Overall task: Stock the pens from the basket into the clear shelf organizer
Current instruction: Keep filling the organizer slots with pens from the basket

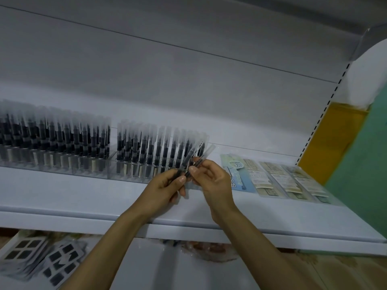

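Blurred by motion and hard to count: rows of black pens in clear sleeves (146, 147), upright in the long clear plastic shelf organizer (125, 175), cut off at the frame's left edge. Just before the organizer's right end, gripped by left hand (165, 189) and right hand (211, 178), fingers curled and nearly touching: a small fanned bunch of sleeved black pens (206, 152), lower ends hidden behind the fingers, tops near the last row, contact unclear. Right of the organizer, flat on the white shelf board (83, 197): pale paper-backed packets (272, 178), print unreadable. Below the organizer, partly cropped: packs of dark grey squares (27, 252).
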Available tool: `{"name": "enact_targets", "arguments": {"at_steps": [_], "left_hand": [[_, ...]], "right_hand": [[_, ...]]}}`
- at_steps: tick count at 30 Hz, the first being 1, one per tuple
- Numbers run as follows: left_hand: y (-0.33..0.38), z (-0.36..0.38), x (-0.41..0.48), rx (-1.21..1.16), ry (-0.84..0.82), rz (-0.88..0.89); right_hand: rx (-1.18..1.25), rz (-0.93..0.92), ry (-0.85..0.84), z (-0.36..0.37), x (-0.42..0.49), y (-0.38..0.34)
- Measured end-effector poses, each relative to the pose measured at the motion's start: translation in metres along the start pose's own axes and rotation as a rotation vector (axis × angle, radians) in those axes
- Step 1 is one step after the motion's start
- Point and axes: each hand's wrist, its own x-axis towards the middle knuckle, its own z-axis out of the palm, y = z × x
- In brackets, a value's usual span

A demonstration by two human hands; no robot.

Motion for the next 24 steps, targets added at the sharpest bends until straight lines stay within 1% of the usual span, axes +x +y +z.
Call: {"name": "enact_targets", "arguments": {"at_steps": [2, 5, 6, 7, 10, 16, 21, 24], "left_hand": [[0.000, 0.001, 0.000, -0.025, 0.035, -0.011], [-0.002, -0.002, 0.002, -0.062, 0.093, -0.028], [-0.003, -0.002, 0.002, -0.064, 0.100, -0.031], [-0.004, -0.003, 0.002, -0.061, 0.104, -0.031], [-0.006, -0.004, 0.003, -0.063, 0.121, -0.028], [-0.006, -0.002, 0.002, -0.047, 0.132, -0.015], [-0.005, -0.003, 0.002, -0.043, 0.141, -0.007], [-0.005, -0.003, 0.002, -0.047, 0.140, -0.016]], "right_hand": [[0.009, -0.027, 0.062, 0.003, 0.003, -0.004], [0.120, -0.070, 0.344, 0.001, 0.016, -0.015], [0.112, -0.114, 0.414, -0.002, 0.020, -0.017], [0.063, -0.167, 0.447, -0.005, 0.023, -0.017], [-0.086, -0.261, 0.418, -0.005, 0.026, -0.012], [-0.254, -0.355, 0.347, 0.007, 0.036, 0.002], [-0.484, -0.421, 0.241, 0.010, 0.035, 0.023], [-0.530, -0.451, 0.230, 0.011, 0.031, 0.032]]}}
